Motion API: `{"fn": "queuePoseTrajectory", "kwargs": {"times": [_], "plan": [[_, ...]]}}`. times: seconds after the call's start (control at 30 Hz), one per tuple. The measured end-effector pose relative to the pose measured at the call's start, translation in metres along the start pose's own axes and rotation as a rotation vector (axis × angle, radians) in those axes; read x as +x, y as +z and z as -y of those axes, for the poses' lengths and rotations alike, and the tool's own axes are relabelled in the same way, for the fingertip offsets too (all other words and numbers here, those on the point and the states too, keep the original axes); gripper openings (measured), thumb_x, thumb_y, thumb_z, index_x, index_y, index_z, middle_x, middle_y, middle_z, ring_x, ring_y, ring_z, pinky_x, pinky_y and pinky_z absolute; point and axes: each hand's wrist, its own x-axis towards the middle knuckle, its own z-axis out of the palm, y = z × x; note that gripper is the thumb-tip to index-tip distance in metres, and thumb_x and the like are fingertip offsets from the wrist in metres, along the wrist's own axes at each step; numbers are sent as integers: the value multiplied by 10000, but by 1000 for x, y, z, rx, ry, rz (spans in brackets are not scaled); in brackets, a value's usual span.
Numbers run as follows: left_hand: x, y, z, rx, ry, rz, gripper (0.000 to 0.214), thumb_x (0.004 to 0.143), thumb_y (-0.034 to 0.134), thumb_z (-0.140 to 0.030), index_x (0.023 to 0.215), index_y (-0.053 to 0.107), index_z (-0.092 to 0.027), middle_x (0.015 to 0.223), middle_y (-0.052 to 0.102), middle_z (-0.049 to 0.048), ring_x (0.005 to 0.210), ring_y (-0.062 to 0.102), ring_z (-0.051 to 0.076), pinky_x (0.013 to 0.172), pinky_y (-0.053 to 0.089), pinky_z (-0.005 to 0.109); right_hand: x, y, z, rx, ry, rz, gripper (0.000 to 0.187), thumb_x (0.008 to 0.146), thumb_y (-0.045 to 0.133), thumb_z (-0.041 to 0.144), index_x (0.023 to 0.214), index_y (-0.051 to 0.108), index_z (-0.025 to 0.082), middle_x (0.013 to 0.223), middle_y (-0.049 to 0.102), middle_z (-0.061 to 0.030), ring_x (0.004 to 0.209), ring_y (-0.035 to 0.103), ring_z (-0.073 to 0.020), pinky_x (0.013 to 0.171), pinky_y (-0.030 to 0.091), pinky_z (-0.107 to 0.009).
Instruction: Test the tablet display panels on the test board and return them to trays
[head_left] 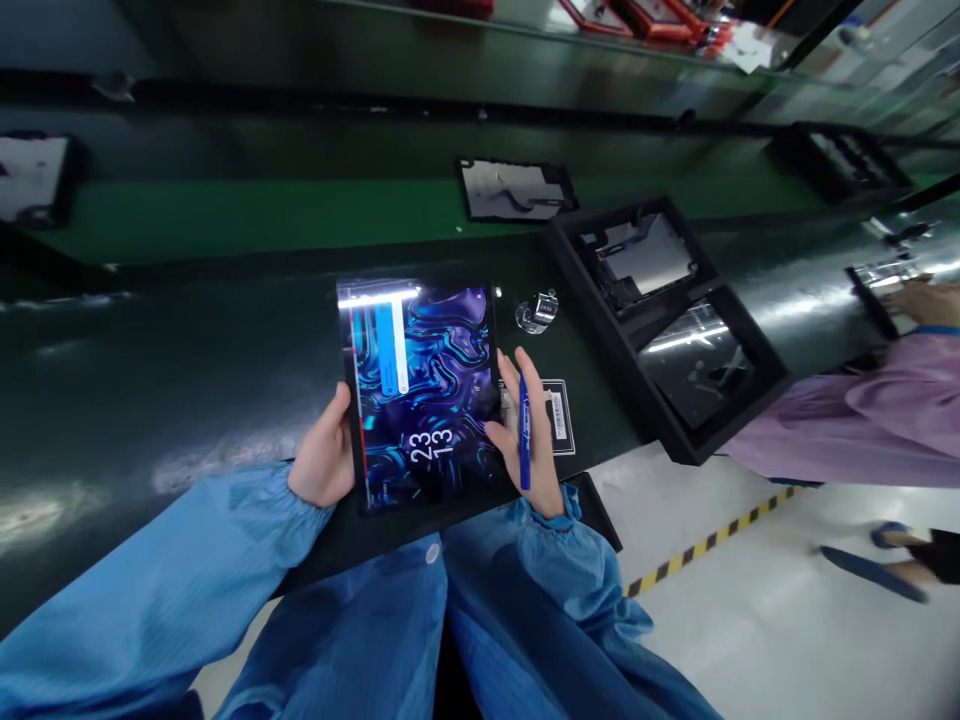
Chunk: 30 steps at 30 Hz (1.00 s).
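A tablet (pixel 427 395) with a lit screen lies between my hands, showing a blue and purple wallpaper and the clock 23 13 turned sideways. My left hand (pixel 328 455) grips its left edge, thumb along the side and fingers hidden beneath. My right hand (pixel 531 430) is closed at the right edge, its thumb by the screen border. A blue pen (pixel 525 435) rests in that hand, lying along the fingers. Partly behind the right hand is a card with a barcode label (pixel 561 415). Beyond it sits a small shiny roll (pixel 538 312).
A black two-compartment tray (pixel 600 325) holding device parts stands to the right, overhanging the bench edge. An opened device part (pixel 517 190) lies at the back on the green strip (pixel 262 215). A co-worker's purple sleeve (pixel 885 405) shows at right.
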Motion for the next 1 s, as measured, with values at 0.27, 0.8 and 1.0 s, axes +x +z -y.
{"fn": "queuePoseTrajectory", "kwargs": {"times": [0.27, 0.8, 1.0], "plan": [[-5, 4, 1, -4, 4, 29, 517, 1002, 347, -489, 1405, 544, -230, 1199, 712, 82, 1208, 617, 316, 1031, 505, 501, -3, 17, -2, -242, 29, -160, 772, 939, 574, 320, 1571, 138, 245, 1578, 332, -73, 1489, 265, -261, 1249, 245, -508], [-4, 0, 3, -9, 31, 3, 548, 1013, 358, -493, 1355, 584, -128, 1212, 705, 118, 1197, 625, 311, 1052, 499, 433, -4, 10, 1, -108, -50, -190, 795, 881, 717, 395, 1530, 273, 275, 1571, 348, -90, 1462, 322, -294, 1206, 323, -511], [-9, 6, 4, 32, 3, -76, 547, 1013, 393, -462, 1444, 504, -144, 1220, 704, 101, 1209, 618, 295, 1051, 503, 405, 43, -32, 2, -256, -61, -339, 304, 966, 573, 418, 1203, 595, 230, 1172, 688, -68, 1057, 670, -239, 919, 538, -393]]}}
